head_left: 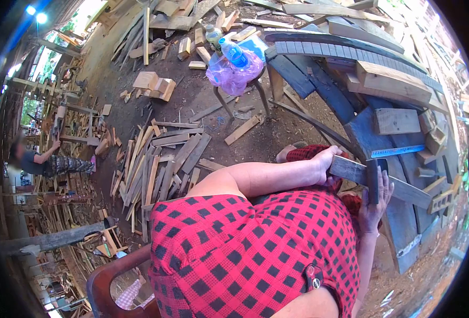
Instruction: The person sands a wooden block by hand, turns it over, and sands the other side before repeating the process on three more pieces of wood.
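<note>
A narrow, greyish wooden board (345, 170) runs from my left hand across to the workbench side. My left hand (327, 164) is closed round its near end. Across the board lies a dark, bar-shaped piece (373, 183); its exact kind I cannot tell. My right hand (376, 209) presses this bar against the board, with fingers along its far side. Close beyond the hands, a blue ruler (397, 151) and a squared wooden block (397, 122) rest on the dark bench planks (364, 135). A small block with holes (441, 202) is by the board's far end.
A stool (261, 95) ahead carries purple plastic and a blue-labelled bottle (233, 53). Wood strips (163, 164) are piled on the floor to the left. Thick timber (393, 82) is stacked at right. A chair (99, 289) is behind me. Another person (46, 159) stands far left.
</note>
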A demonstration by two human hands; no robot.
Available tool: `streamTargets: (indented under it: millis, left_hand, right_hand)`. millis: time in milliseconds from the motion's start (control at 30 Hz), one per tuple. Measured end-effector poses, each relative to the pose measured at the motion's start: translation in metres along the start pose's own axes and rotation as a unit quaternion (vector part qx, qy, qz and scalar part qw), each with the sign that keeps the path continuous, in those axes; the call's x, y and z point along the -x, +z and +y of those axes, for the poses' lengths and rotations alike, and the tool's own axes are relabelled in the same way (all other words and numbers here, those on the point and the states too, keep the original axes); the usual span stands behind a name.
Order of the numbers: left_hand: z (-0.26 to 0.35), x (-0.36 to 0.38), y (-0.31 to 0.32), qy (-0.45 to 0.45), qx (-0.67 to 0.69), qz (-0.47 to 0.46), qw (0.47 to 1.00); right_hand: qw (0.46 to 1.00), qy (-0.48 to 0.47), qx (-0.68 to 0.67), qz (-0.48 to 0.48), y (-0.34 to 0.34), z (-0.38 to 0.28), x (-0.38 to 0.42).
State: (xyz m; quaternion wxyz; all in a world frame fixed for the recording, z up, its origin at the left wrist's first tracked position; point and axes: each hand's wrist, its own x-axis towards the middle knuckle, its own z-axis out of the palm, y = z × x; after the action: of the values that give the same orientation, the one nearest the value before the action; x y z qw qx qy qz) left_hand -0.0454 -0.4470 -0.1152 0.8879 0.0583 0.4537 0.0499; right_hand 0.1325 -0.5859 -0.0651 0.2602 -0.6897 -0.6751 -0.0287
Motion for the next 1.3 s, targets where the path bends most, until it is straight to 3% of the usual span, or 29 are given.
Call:
streamTargets:
  millis: [100,133,167,233,300,333,367,400,433,500,567,633,700,733,800,867,933,1033,1067,1133,1200,1233,1267,1300]
  left_hand:
    - [0.002,0.005,0.001,0.006,-0.002,0.011,1.000]
    - [0.002,0.006,0.002,0.004,-0.006,0.013,1.000]
    - [0.002,0.005,0.000,0.004,-0.005,0.012,1.000]
    - [-0.002,0.001,-0.003,0.050,-0.034,-0.025,0.998]
    - [-0.003,0.002,-0.001,0.091,-0.034,-0.030,0.995]
    - [-0.003,0.002,0.001,0.131,-0.034,-0.034,0.990]
    - [-0.003,0.001,0.004,0.131,-0.034,-0.034,0.990]
    - [-0.002,0.003,0.010,0.189,-0.023,-0.027,0.981]
    - [-0.001,0.006,0.016,0.245,-0.013,-0.020,0.969]
    - [0.003,0.008,0.015,0.267,-0.011,-0.032,0.963]
    - [0.005,-0.002,0.011,0.396,-0.149,-0.055,0.904]
    - [0.006,0.000,0.016,0.411,-0.131,-0.046,0.901]
    - [0.011,0.003,0.017,0.457,-0.173,-0.070,0.869]
    - [0.011,0.006,0.020,0.470,-0.174,-0.078,0.862]
    - [0.011,0.008,0.021,0.480,-0.181,-0.072,0.856]
    - [0.009,0.006,0.021,0.488,-0.191,-0.065,0.849]
    - [0.008,0.003,0.021,0.537,-0.183,-0.062,0.821]
    - [0.009,0.012,0.020,0.492,-0.207,-0.059,0.843]
    - [0.009,0.012,0.019,0.493,-0.207,-0.058,0.843]
    - [0.008,0.010,0.019,0.506,-0.230,-0.053,0.830]
    - [0.008,0.011,0.020,0.507,-0.223,-0.055,0.831]
    - [0.008,0.012,0.021,0.509,-0.218,-0.058,0.831]
    - [0.007,0.014,0.021,0.507,-0.217,-0.061,0.832]
    - [0.007,0.015,0.021,0.511,-0.214,-0.072,0.829]
  right_hand:
    - [0.996,-0.065,0.053,-0.027,-0.010,0.023,-0.008]
    - [0.993,0.076,-0.075,0.048,-0.010,0.051,-0.001]
    - [0.948,0.215,-0.200,0.122,-0.012,0.087,0.009]
    - [0.936,0.309,-0.134,0.100,-0.023,0.229,0.049]
    - [0.865,0.499,0.048,0.017,-0.071,0.193,0.023]
    - [0.865,0.499,0.048,0.017,-0.070,0.194,0.024]
    - [0.903,0.420,0.051,0.080,-0.068,0.195,0.028]
    - [0.930,0.336,0.052,0.142,-0.067,0.196,0.033]
    - [0.930,0.336,0.053,0.142,-0.066,0.195,0.039]
    - [0.911,0.361,0.151,0.130,-0.066,0.190,0.050]
    - [0.906,0.378,0.135,0.132,-0.067,0.164,0.054]
    - [0.900,0.395,0.122,0.136,-0.066,0.164,0.064]
    - [0.835,0.539,0.105,0.023,-0.060,0.174,0.074]
    - [0.836,0.538,0.107,0.023,-0.059,0.169,0.073]
    - [0.849,0.456,0.267,0.004,-0.049,0.142,0.065]
    - [0.913,0.402,-0.043,0.052,-0.021,0.108,0.053]
    - [0.946,0.228,-0.190,0.133,-0.007,0.008,0.009]
    - [0.997,0.039,-0.052,-0.043,-0.015,-0.035,-0.010]
    - [0.997,0.038,-0.054,-0.043,-0.014,-0.029,-0.007]
    - [0.973,0.148,-0.179,-0.015,-0.012,0.005,0.008]
    - [0.849,0.337,-0.393,0.110,-0.023,0.037,0.016]
    - [0.922,0.361,-0.120,0.072,-0.037,0.075,0.029]
    - [0.881,0.459,0.108,-0.040,-0.054,0.122,0.044]
    - [0.872,0.480,0.099,-0.009,-0.060,0.190,0.077]
